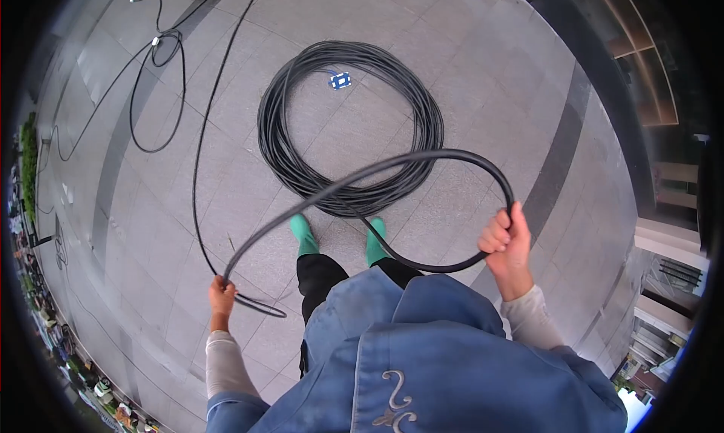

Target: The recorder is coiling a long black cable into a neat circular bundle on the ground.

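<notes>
A black cable or hose [367, 170] arches between my two hands above the floor. My right hand [505, 238] is closed around it, and from there it dips and runs to the large round coil [427, 102] lying in front of my feet. My left hand [222, 296] grips the same line farther along, at the lower left. Past that hand a small loop [263, 307] hangs, and a long strand [196, 190] stretches away across the ground. Inside the coil's far side lies a small blue and white item [340, 81] with a blue strip; what it is I cannot tell.
Loose black line [184, 93] lies in tangled loops at the far left, with a white piece [155, 41] on it. Green boots [305, 238] stand close to the coil on grey paving tiles [350, 122]. A dark glazed facade [599, 54] borders the right; plants [28, 161] line the left.
</notes>
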Motion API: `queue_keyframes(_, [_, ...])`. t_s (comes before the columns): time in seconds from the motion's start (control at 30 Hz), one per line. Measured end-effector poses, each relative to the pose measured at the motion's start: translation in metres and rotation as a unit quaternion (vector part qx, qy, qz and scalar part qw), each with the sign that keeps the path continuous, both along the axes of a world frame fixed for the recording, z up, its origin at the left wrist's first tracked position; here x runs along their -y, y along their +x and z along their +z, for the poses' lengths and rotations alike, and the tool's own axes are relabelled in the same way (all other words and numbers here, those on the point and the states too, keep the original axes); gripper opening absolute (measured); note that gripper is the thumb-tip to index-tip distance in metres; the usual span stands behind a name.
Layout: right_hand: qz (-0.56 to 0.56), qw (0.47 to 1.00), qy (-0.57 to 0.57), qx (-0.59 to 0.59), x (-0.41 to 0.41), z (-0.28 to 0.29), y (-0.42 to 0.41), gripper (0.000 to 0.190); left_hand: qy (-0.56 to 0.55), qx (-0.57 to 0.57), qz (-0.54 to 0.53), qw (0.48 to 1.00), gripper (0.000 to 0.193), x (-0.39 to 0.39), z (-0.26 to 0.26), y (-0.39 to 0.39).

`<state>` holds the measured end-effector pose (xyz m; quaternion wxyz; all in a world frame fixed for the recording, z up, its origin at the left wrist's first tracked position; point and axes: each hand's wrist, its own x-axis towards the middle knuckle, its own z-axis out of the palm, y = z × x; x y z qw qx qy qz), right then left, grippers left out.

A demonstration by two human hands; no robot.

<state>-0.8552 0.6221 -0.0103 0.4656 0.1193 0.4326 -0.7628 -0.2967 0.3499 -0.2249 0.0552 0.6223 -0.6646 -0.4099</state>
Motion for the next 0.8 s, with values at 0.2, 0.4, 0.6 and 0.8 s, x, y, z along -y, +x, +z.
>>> queue_keyframes(0.2, [0.179, 0.95, -0.237, 0.094, 0.123, 0.022, 0.05, 0.045, -0.243, 0.181, 0.12, 0.946, 0.048, 0.088, 0.136, 0.117])
queue_keyframes(0.4, [0.214, 0.865, -0.416, 0.184, 0.159, 0.075, 0.079, 0.052, -0.37, 0.192, 0.145, 0.897, 0.048, 0.106, 0.227, 0.091])
queue_keyframes(0.6, [0.025, 0.995, -0.097, -0.009, 0.093, -0.002, 0.013, 0.048, -0.36, 0.178, -0.041, 0.915, 0.028, 0.146, 0.231, -0.048])
queue_keyframes(0.8, [-0.059, 0.948, 0.278, -0.144, 0.04, -0.139, -0.059, 0.042, -0.273, 0.125, -0.274, 0.914, 0.028, 0.134, 0.194, -0.185])
